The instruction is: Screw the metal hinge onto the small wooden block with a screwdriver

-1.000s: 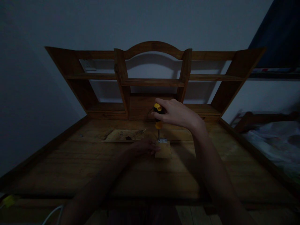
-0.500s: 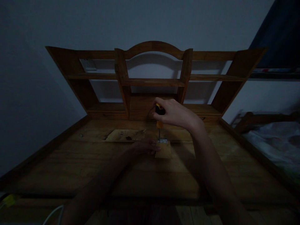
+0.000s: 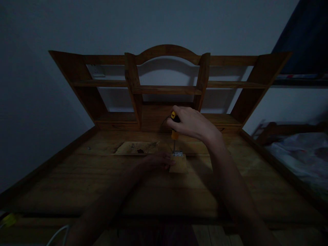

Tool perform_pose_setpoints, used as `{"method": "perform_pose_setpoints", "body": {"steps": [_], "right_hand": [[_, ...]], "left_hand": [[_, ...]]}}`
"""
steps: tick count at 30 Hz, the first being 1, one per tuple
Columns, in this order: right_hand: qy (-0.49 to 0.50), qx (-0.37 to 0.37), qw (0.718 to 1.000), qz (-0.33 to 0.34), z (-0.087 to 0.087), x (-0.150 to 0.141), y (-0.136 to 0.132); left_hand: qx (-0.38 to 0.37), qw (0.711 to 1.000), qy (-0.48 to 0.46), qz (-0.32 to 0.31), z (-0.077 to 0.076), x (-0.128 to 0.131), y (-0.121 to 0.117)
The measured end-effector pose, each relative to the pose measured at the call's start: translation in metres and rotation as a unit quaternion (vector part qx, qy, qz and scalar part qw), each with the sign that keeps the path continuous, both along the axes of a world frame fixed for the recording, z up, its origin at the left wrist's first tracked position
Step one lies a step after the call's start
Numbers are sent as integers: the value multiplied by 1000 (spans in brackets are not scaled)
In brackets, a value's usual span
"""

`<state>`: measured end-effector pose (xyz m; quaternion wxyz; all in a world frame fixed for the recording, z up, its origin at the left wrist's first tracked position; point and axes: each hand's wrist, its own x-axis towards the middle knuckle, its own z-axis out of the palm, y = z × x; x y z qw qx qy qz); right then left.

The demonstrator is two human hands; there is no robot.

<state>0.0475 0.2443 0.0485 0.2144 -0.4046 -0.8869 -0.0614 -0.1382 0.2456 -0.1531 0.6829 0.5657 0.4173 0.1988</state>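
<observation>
My right hand (image 3: 193, 123) is wrapped round the yellow and black handle of a screwdriver (image 3: 174, 131), held upright. Its tip stands on a small metal hinge (image 3: 178, 154) at the far edge of a small wooden block (image 3: 179, 164). My left hand (image 3: 156, 160) rests on the wooden desk (image 3: 107, 184), its fingers pressed against the left side of the block. The scene is dim.
A wooden hutch with shelves (image 3: 167, 89) rises at the back of the desk. A pale rectangular patch (image 3: 137, 148) lies on the desk to the left. A bed with light bedding (image 3: 302, 157) stands at the right. A white cable (image 3: 57, 234) shows at bottom left.
My right hand has turned slightly on the screwdriver handle, so less of the yellow top shows. The left hand and the block have stayed in place.
</observation>
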Motion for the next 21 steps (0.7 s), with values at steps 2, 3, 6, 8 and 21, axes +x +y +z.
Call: {"method": "perform_pose_setpoints", "body": {"steps": [2,3,6,8,21], "right_hand": [[-3,3,1000,3,2,0,-1],[-5,3,1000,10,2,0,-1],[-11,10,1000,7,3,0,-1],[-18,22,999,-19,2,0,-1],[-7,0,1000,9,-3,-2,0]], "left_hand": [[2,1000,2,-8,-2,-1,1],[6,1000,4,-10,-3,-2,1],[16,1000,7,-11,-3,-2,2],[9,1000,7,-10,-2,-1,1],[1,1000,-7,-11,3,0,-1]]}}
